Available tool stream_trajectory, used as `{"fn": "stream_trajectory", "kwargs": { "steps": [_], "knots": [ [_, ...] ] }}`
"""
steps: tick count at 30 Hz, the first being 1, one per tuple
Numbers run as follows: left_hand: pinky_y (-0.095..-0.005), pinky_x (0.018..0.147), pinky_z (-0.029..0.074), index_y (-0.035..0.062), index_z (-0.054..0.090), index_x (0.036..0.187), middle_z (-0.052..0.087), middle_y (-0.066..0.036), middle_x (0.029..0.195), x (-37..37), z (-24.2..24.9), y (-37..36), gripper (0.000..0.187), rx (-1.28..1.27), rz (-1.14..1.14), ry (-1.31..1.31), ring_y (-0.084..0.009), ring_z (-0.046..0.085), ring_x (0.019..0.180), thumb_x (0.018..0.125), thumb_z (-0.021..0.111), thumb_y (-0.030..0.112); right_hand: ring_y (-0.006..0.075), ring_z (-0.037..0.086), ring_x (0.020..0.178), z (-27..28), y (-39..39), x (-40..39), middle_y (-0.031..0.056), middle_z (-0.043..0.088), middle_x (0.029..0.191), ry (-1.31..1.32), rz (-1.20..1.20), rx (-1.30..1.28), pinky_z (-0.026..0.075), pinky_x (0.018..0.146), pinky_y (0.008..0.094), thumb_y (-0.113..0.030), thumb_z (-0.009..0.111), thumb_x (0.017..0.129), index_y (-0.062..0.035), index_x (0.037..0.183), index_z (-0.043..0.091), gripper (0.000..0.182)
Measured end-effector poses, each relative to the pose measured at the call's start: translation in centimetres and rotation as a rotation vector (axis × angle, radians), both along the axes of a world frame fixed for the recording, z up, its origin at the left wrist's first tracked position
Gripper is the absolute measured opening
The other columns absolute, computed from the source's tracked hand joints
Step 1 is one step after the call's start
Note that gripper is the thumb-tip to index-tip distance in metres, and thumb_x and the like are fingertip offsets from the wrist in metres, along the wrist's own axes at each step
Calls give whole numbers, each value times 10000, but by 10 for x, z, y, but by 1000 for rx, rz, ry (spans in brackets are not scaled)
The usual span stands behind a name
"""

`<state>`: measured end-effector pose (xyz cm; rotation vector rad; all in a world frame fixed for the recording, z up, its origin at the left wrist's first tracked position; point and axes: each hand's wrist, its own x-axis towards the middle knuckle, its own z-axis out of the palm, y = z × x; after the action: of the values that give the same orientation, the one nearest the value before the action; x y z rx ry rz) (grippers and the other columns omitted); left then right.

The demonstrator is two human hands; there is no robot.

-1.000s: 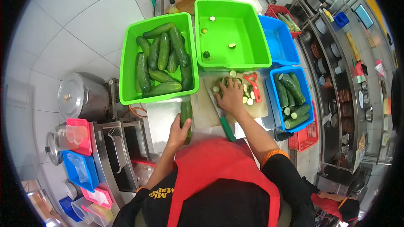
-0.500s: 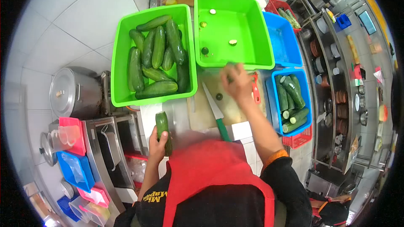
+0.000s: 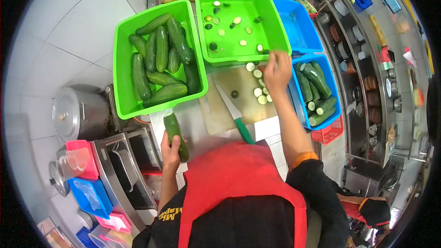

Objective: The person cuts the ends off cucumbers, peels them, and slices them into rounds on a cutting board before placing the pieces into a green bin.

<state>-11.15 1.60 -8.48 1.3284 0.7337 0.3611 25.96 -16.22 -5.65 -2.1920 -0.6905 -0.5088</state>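
My left hand (image 3: 171, 149) is wrapped round a green cucumber (image 3: 174, 133), held upright in front of the apron. My right hand (image 3: 278, 72) is beside the near right corner of a green bin (image 3: 202, 50); its fingers are partly smeared and what they hold, if anything, is hidden. Pale cucumber slices (image 3: 257, 92) lie on the cutting board (image 3: 218, 121) beside this hand, and a dark cucumber end (image 3: 234, 94) lies nearer the knife. A green-handled knife (image 3: 229, 105) rests on the board. Inside that bin are several cut cucumber ends (image 3: 242, 43).
Whole cucumbers (image 3: 161, 48) fill a second green bin (image 3: 120, 64) at the left. A blue bin (image 3: 337, 105) at the right holds trimmed cucumbers, with another blue bin (image 3: 298, 27) behind it. A lidded pot (image 3: 69, 115) stands at the left; shelves of dishes (image 3: 363, 110) line the right.
My right hand has moved right, toward the bin corner. Many more cut pieces show in the bin, and slices show on the board. The red peeler is no longer plainly visible. My left hand keeps its cucumber.
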Motion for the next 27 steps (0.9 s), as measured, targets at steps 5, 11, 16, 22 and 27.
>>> {"fn": "stream_trajectory", "kwargs": {
  "steps": [5, 11, 16, 22, 27],
  "knots": [
    [-309, 735, 500, 24, 541, 1268, 590, -61, 958, -4, 0, 1, 472, 17, 31, 51, -155, 594, 831, 1003, 572, 413, 374, 521, 1085, -77, -46, -28, 159, 567, 1172, 163, -307, -354, 406, 923, 533, -201, 622, 922, -70, 1218, 593, 325],
    [-295, 717, 487, 30, 537, 1193, 578, -58, 929, 16, 5, 0, 369, 54, 3, -10, -146, 582, 803, 1015, 570, 352, 378, 500, 1092, -76, -50, -44, 163, 530, 1178, 244, -230, -390, 399, 917, 506, -151, 632, 898, -127, 1319, 560, 428],
    [-291, 694, 483, 27, 538, 1171, 578, -47, 894, 18, 7, -5, 373, 73, -33, -74, -135, 570, 778, 1016, 572, 365, 360, 511, 1051, -55, -44, -63, 149, 551, 1110, 64, -204, -181, 397, 899, 473, -13, 621, 859, -142, 1328, 578, 488],
    [-298, 738, 470, 22, 535, 1223, 579, -43, 942, 21, 2, -7, 392, 123, -89, -2, -144, 562, 837, 1020, 565, 356, 343, 553, 976, 26, 14, -66, 146, 573, 1009, -106, -28, 127, 444, 863, 444, 5, 599, 867, -117, 1209, 663, 369],
    [-285, 730, 457, 25, 540, 1146, 561, -25, 906, 28, 5, -11, 332, 144, -55, -51, -121, 536, 824, 1018, 579, 329, 339, 584, 951, 53, 33, -68, 155, 608, 956, 154, 177, -32, 488, 816, 455, 16, 598, 853, -123, 1150, 699, 343]
  ]
}}
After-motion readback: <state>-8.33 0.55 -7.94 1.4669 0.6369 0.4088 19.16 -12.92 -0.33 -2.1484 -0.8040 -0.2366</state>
